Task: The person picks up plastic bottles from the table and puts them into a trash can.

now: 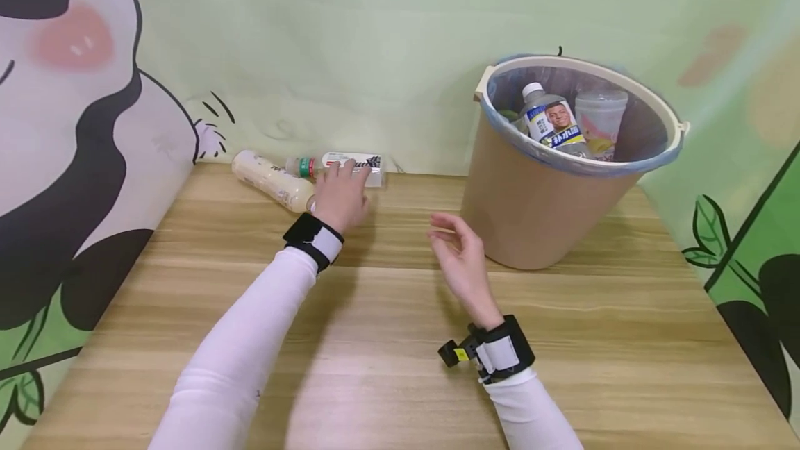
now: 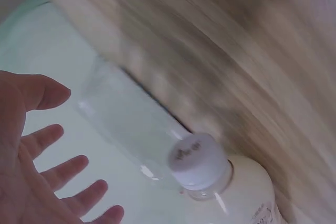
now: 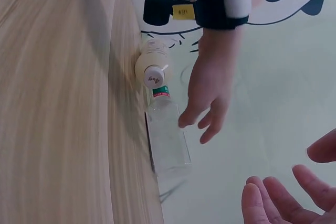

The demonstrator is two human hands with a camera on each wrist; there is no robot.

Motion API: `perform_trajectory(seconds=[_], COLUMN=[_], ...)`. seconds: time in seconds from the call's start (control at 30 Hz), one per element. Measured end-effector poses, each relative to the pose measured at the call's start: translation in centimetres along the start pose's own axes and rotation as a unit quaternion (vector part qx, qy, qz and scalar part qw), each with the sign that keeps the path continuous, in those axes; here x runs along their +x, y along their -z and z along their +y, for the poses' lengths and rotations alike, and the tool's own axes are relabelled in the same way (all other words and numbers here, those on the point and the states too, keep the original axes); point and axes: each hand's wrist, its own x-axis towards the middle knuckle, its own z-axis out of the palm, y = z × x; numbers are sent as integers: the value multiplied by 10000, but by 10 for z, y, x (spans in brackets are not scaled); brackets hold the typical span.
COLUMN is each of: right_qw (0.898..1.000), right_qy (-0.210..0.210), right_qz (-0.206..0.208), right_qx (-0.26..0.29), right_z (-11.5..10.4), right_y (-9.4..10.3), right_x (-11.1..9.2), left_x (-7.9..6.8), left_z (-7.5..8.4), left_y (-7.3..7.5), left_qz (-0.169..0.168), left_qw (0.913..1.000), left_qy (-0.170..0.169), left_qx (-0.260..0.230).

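Observation:
My left hand [image 1: 340, 196] hovers just over a clear bottle [image 1: 375, 176] lying on its side against the wall. Its fingers are spread, and in the left wrist view they show apart from the bottle [image 2: 134, 124]. A green and red band circles the bottle's neck end, and a printed white label shows in the head view. Beside it lies a cream-coloured bottle [image 1: 269, 179], its white cap [image 2: 197, 161] close to my left wrist. My right hand [image 1: 461, 259] is raised above the table near the bin, fingers loosely bent, with nothing in it.
A tan bin [image 1: 531, 207] with a blue liner stands at the right back. In it are a labelled plastic bottle [image 1: 553, 117] with a white cap and a clear plastic cup [image 1: 600, 113]. A wall printed with pandas borders the wooden table [image 1: 375, 367].

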Motion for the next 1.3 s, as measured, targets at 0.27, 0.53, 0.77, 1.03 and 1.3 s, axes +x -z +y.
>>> perform_trajectory(seconds=[0.27,0.53,0.77,1.03,1.3], right_qw=[9997,9994,9993,9995,9996], right_qy=[-54,-107,-68,-66,-34], right_qz=[-230,-335,-360,-322,-267], right_qx=[88,25,76,-9,-104], right_z=[-26,-32,-30,-31,-33], right_y=[-7,-9,-9,-5,2], right_x=[-7,-10,-9,-9,-6], left_x=[16,25,25,16,2], left_z=[-14,-18,-19,7,38], left_y=[-4,-1,-4,-5,-1], left_qz=[-473,-668,-736,-814,-1128], left_qw=[9975,9948,9959,9962,9895], left_qy=[303,526,374,-90,-265], left_qx=[430,557,357,311,859])
